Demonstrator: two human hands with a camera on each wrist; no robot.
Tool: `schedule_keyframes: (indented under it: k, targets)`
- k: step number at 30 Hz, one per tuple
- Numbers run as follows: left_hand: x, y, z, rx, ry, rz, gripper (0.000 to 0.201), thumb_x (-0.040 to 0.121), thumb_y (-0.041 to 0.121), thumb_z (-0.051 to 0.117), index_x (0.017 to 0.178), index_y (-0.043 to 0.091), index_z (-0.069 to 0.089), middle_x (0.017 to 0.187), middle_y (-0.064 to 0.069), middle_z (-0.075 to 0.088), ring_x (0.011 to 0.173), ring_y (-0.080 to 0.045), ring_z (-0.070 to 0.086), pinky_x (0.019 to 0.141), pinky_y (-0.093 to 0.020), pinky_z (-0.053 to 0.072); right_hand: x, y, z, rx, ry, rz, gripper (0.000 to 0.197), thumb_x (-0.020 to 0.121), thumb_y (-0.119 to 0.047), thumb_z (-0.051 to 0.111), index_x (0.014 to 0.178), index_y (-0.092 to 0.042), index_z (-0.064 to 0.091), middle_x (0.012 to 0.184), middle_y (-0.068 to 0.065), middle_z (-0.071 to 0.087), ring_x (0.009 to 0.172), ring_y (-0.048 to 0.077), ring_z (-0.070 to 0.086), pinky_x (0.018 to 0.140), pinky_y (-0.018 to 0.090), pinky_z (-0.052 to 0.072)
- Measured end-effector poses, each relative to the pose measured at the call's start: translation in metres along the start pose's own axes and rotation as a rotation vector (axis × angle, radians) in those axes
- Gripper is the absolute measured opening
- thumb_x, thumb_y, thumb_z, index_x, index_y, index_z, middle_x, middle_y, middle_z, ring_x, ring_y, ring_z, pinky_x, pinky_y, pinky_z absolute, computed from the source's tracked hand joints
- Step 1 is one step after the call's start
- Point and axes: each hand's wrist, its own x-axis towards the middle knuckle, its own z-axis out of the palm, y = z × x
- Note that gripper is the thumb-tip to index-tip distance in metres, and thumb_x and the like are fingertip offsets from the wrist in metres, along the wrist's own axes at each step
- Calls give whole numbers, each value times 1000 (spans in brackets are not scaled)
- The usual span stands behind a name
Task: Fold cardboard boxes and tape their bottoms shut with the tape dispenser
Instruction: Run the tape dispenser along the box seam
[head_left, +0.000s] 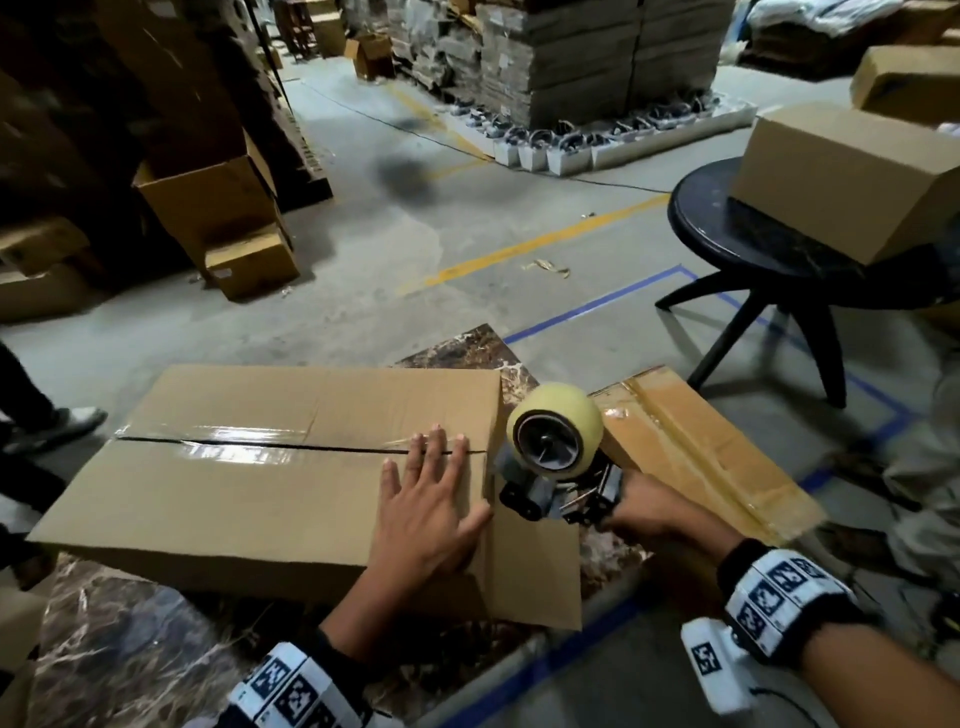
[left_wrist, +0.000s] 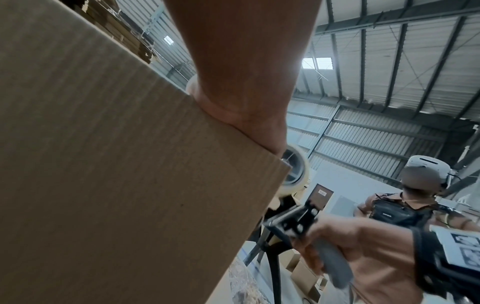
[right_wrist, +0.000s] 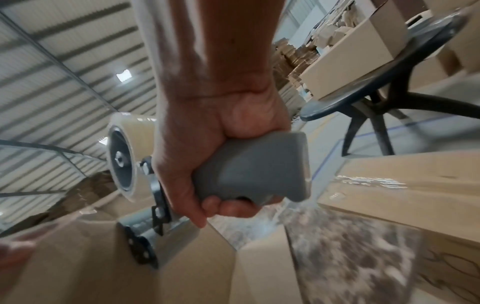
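A brown cardboard box (head_left: 249, 488) lies bottom up on a marble-patterned slab (head_left: 130, 649), with clear tape along most of its centre seam. My left hand (head_left: 426, 493) lies flat on the box's right end, fingers spread across the seam. In the left wrist view that left hand (left_wrist: 241, 96) presses the box (left_wrist: 103, 164) at its edge. My right hand (head_left: 649, 512) grips the grey handle of the tape dispenser (head_left: 556, 452), whose pale tape roll stands at the box's right end. The right wrist view shows my right hand (right_wrist: 215, 164) wrapped round the tape dispenser (right_wrist: 249, 172) handle, its roller against the cardboard box (right_wrist: 85, 267).
A flattened taped cardboard sheet (head_left: 706, 457) lies to the right. A black stool (head_left: 753, 249) carries a closed box (head_left: 852, 176). Stacks of cartons (head_left: 208, 208) stand at the left and back. Another person's shoe (head_left: 62, 421) is at the left; a person (left_wrist: 405, 205) stands nearby.
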Motion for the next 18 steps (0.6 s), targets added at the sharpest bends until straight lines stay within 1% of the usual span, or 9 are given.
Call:
schedule_keyframes:
  k: [2, 3, 5, 7, 8, 10, 12, 15, 18]
  targets:
    - [0, 0, 1, -8, 4, -6, 89, 78, 77, 2, 153, 34, -18, 160, 1, -27, 148, -22, -24, 120, -50, -7, -1, 18, 15, -67, -53, 6, 24, 86, -20, 70, 109, -15, 64, 98, -3, 65, 80, 11, 60, 69, 21, 48]
    - [-1, 1, 1, -10, 0, -11, 89, 77, 77, 2, 153, 35, -19, 160, 2, -28, 147, -21, -25, 120, -50, -8, -2, 27, 24, -19, -56, 36, 21, 85, -20, 71, 105, -15, 64, 95, -2, 66, 76, 10, 60, 66, 20, 47]
    - [-2, 2, -1, -18, -5, -26, 90, 76, 77, 2, 152, 35, -22, 159, 3, -31, 146, -20, -27, 121, -50, -8, -3, 39, 38, 199, -49, 70, 8, 84, -11, 70, 85, -14, 63, 75, -2, 65, 62, 11, 58, 58, 22, 47]
    - [-5, -1, -3, -20, -3, -31, 90, 75, 77, 2, 151, 36, -23, 158, 4, -32, 146, -19, -28, 121, -49, -9, -3, 43, 48, 499, -39, 153, 19, 88, -3, 66, 71, -11, 60, 57, 0, 61, 51, 14, 55, 54, 27, 46]
    - [-8, -7, -4, -12, 3, -29, 90, 75, 77, 3, 151, 37, -22, 158, 4, -32, 146, -19, -28, 121, -49, -9, 0, 43, 52, 623, -25, 203, 21, 90, -3, 63, 70, -8, 61, 56, 2, 61, 49, 14, 56, 54, 28, 46]
    - [-14, -29, -3, -5, 21, -12, 88, 76, 77, 6, 151, 38, -19, 158, 6, -29, 147, -18, -25, 121, -48, -8, 8, 40, 57, 818, -9, 265, 20, 92, -8, 61, 73, -5, 65, 58, 6, 61, 51, 16, 58, 57, 31, 48]
    - [-23, -63, -3, -36, 68, 35, 84, 81, 74, 17, 153, 40, -10, 161, 8, -19, 150, -17, -15, 121, -49, -2, 25, 34, 61, 1001, -7, 313, 17, 91, -13, 61, 77, -5, 64, 61, 7, 60, 54, 19, 58, 56, 33, 48]
    - [-38, -108, -3, -86, 115, 98, 80, 86, 68, 33, 155, 43, 2, 164, 12, -3, 152, -13, -3, 120, -51, 9, 58, 17, 65, 1216, -19, 332, 21, 90, -10, 55, 70, -5, 56, 58, 8, 51, 47, 20, 51, 48, 28, 43]
    - [-41, -120, -6, -87, 110, 104, 79, 86, 69, 35, 155, 41, 7, 164, 13, 0, 151, -10, -4, 120, -45, 7, 91, -8, 71, 1281, -106, 353, 26, 91, -13, 49, 65, -7, 51, 54, 5, 47, 42, 19, 47, 44, 23, 40]
